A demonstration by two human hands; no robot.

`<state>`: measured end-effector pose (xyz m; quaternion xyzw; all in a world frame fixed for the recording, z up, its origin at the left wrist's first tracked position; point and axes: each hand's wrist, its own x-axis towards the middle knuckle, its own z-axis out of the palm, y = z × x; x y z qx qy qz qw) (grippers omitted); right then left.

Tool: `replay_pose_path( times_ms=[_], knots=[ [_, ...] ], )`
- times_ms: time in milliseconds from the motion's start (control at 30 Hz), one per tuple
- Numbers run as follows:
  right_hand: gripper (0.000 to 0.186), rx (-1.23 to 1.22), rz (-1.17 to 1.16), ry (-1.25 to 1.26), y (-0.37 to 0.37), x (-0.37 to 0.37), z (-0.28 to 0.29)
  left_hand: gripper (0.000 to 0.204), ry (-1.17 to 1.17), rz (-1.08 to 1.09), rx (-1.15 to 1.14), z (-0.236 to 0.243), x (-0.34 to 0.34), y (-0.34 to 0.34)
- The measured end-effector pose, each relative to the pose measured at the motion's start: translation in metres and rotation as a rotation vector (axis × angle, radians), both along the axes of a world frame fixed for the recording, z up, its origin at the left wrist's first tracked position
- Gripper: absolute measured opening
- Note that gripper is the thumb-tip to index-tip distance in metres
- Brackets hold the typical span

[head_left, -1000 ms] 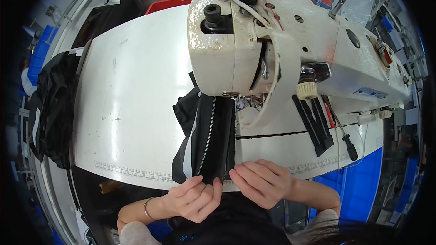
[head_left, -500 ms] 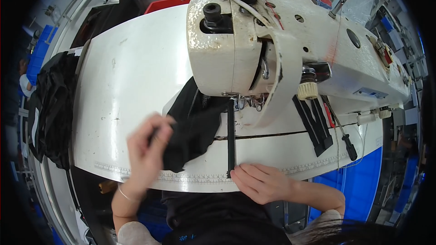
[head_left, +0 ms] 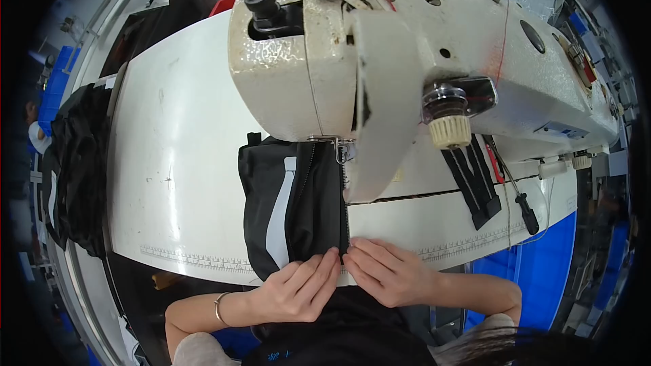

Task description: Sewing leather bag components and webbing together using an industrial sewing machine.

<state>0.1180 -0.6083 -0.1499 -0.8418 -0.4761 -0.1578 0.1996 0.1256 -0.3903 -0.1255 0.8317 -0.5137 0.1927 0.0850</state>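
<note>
A black fabric piece (head_left: 315,224) with a pale grey strip (head_left: 280,213) and a zipper line lies flat left of the sewing machine's presser foot (head_left: 344,150). Along its right edge a black zipper tape (head_left: 345,220) runs from under the foot towards me. My left hand (head_left: 302,288) is closed, its fingertips pinching the fabric's near right corner. Beside it, almost touching, my right hand (head_left: 390,274) is closed on the near end of the zipper tape. The exact grip under the fingertips is hidden.
The white sewing machine (head_left: 400,81) overhangs the white table (head_left: 176,149), which has a printed ruler along its near edge. Black straps (head_left: 469,186) and a screwdriver (head_left: 523,213) lie at right. More black fabric (head_left: 78,169) hangs at far left; a blue bin (head_left: 536,264) stands below right.
My left hand has moved right, bringing the fabric flat alongside the zipper tape with its grey strip showing. My right hand has stayed nearly in place. The machine head appears larger and further left.
</note>
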Motion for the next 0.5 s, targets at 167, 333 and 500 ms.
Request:
replay_pose_path(
  times_ms=[167, 333, 500],
  knots=[
    [0.028, 0.030, 0.000, 0.001, -0.0004, -0.0007, -0.0031, 0.025, 0.104, 0.001, -0.062, -0.0043, 0.0005, -0.0022],
    [0.026, 0.032, 0.011, -0.006, 0.0003, 0.0004, -0.0019, 0.027, 0.100, -0.020, -0.041, -0.0063, 0.0012, -0.0031],
    [0.027, 0.009, 0.014, 0.006, -0.0012, -0.0007, -0.0016, 0.026, 0.099, -0.030, -0.028, -0.0064, 0.0013, -0.0036]
  ],
)
